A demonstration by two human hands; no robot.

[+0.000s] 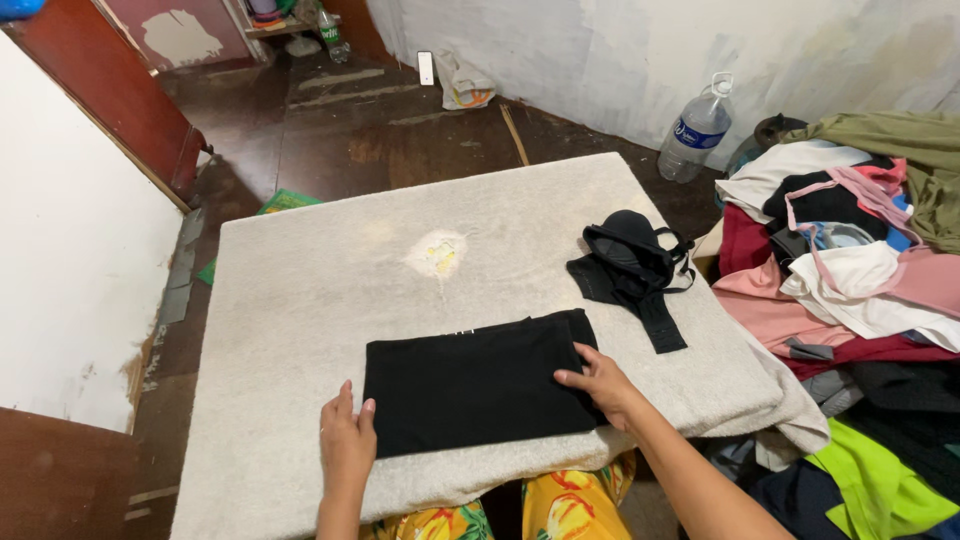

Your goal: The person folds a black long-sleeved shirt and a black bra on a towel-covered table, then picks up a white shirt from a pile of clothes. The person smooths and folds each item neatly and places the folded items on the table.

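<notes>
Head view: both hands, left hand (347,440) and right hand (597,381), fingers together and flat, are pressing the folded black garment (470,385) near the worktop's (300,300) front edge; smoothing evenly outward seems best.

Clothes pile (850,260), water bottle (695,135) — black bra (630,265) on towel (320,290).

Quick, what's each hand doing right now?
Left hand: open, flat on the left edge of the folded black garment.
Right hand: open, fingers resting on its right edge.

A black folded garment (475,385) and black bra (630,265) lie on a cream towel (320,290) with a yellow stain (438,254).
</notes>
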